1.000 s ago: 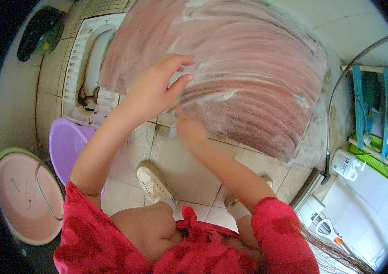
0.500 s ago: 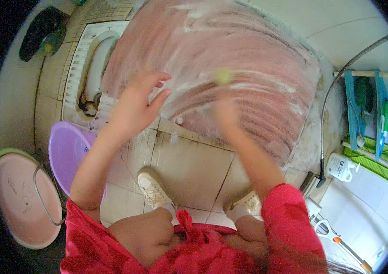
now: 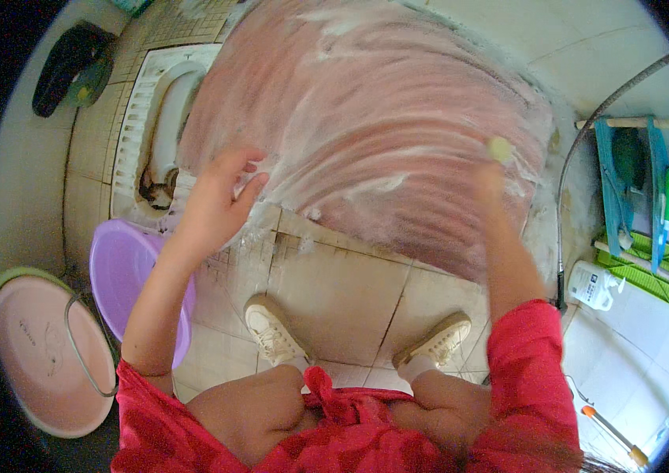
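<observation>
A large pink rug [image 3: 397, 87], wet and streaked with white foam in curved bands, covers the floor ahead of me. Over its right part is my right hand [image 3: 490, 180], smeared by motion and closed round something with a pale yellow-green rounded end [image 3: 500, 148]. Most of that thing is hidden or blurred, so its kind cannot be told. At the rug's near left edge hovers my left hand [image 3: 224, 193], fingers apart and thumb out, holding nothing.
On the left stand a purple basin [image 3: 114, 264], a pink basin [image 3: 55, 359] and a white squat toilet [image 3: 133, 134]. A hose [image 3: 563, 205], a white spray bottle [image 3: 593, 285] and a hanging blue-strapped rack [image 3: 606, 181] are at the right. Tiles lie under my shoes [image 3: 271, 327].
My right hand has swept to the right across the rug with the yellow-green-ended thing. My left hand has shifted slightly left and nearer to me.
</observation>
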The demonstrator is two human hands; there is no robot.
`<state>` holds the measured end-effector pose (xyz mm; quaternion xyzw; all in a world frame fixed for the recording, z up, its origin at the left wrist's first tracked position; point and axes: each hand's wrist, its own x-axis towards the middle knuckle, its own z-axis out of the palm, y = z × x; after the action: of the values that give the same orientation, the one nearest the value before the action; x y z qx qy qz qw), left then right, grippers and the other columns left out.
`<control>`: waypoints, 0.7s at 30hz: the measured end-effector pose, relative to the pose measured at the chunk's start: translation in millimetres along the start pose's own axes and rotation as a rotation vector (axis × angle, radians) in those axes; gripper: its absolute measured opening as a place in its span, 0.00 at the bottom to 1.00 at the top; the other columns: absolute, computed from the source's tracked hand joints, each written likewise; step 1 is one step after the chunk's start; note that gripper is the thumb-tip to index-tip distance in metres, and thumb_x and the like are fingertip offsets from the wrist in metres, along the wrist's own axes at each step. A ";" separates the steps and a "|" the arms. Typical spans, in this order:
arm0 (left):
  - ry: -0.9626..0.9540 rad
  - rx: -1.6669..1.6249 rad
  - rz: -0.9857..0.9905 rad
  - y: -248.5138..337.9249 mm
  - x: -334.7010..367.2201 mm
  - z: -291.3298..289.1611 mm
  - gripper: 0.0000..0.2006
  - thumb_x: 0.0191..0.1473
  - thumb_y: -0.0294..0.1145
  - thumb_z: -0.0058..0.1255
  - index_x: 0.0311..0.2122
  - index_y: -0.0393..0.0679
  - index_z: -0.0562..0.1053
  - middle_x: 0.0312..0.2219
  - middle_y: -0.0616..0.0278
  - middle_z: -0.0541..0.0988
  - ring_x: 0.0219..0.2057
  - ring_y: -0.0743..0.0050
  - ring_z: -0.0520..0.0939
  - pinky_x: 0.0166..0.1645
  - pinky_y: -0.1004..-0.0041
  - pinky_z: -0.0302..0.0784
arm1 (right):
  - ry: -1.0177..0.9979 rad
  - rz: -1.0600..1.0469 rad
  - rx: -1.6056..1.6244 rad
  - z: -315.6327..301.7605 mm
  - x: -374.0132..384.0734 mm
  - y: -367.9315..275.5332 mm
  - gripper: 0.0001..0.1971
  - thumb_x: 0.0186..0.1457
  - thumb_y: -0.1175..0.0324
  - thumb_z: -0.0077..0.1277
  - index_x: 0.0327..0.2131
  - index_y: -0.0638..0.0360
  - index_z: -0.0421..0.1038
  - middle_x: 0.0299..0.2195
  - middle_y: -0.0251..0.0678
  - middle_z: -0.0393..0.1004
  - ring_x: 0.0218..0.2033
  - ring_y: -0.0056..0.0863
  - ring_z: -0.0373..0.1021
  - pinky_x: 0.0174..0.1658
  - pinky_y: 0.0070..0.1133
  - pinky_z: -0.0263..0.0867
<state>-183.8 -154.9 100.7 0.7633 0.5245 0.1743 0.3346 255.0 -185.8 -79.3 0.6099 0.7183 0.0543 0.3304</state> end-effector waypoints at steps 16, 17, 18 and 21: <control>0.046 -0.001 0.006 -19.5 -5.9 -8.5 0.12 0.46 0.27 0.46 0.39 0.40 0.66 0.33 0.55 0.72 0.33 0.65 0.74 0.34 0.73 0.69 | 0.173 0.660 0.743 28.6 19.2 34.8 0.15 0.52 0.65 0.32 0.35 0.63 0.66 0.26 0.48 0.71 0.28 0.45 0.68 0.31 0.34 0.63; 0.043 -0.050 -0.049 -25.5 -11.5 -9.6 0.11 0.46 0.27 0.46 0.38 0.39 0.66 0.32 0.54 0.72 0.32 0.64 0.74 0.33 0.73 0.69 | 0.186 0.702 0.675 36.8 23.0 41.3 0.14 0.51 0.66 0.33 0.33 0.63 0.67 0.25 0.47 0.71 0.27 0.43 0.68 0.31 0.33 0.63; 0.033 -0.069 -0.077 -30.0 -16.4 -9.6 0.11 0.46 0.27 0.46 0.38 0.39 0.66 0.32 0.54 0.72 0.32 0.64 0.74 0.33 0.73 0.69 | 0.130 0.427 0.468 36.1 22.4 27.2 0.12 0.50 0.67 0.35 0.30 0.62 0.69 0.24 0.45 0.71 0.26 0.40 0.68 0.30 0.31 0.64; -0.001 -0.095 -0.113 -31.1 -14.4 -3.3 0.12 0.46 0.27 0.46 0.38 0.39 0.66 0.32 0.54 0.72 0.32 0.65 0.74 0.33 0.72 0.69 | 0.281 0.199 0.703 -29.6 35.0 -92.3 0.08 0.45 0.70 0.42 0.23 0.59 0.71 0.20 0.39 0.70 0.24 0.32 0.68 0.27 0.27 0.64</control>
<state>-212.6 -160.0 82.7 0.7158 0.5578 0.1791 0.3800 160.2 -167.3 -115.1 0.7393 0.6686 -0.0803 -0.0070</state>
